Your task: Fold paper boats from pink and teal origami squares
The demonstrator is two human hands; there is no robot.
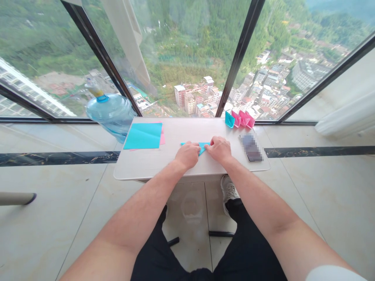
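A piece of blue paper (203, 147), folded into a small pointed shape, lies on the white table (146, 166) between my hands. My left hand (189, 153) rests over its left part with the fingers curled and pressed down on it. At its right end, my right hand (220, 149) pinches the edge with thumb and fingers. Both hands cover much of the paper, so its full outline is hidden. Folded paper pieces stand in a row near the back right corner: a blue one (229, 119) and several pink ones (243, 118).
Flat blue sheets (143, 136) lie at the table's left over pink paper (162, 136). A phone (251, 147) lies at the right. Behind the table's left end is a large water bottle (113, 113). Tall windows rise beyond the far edge.
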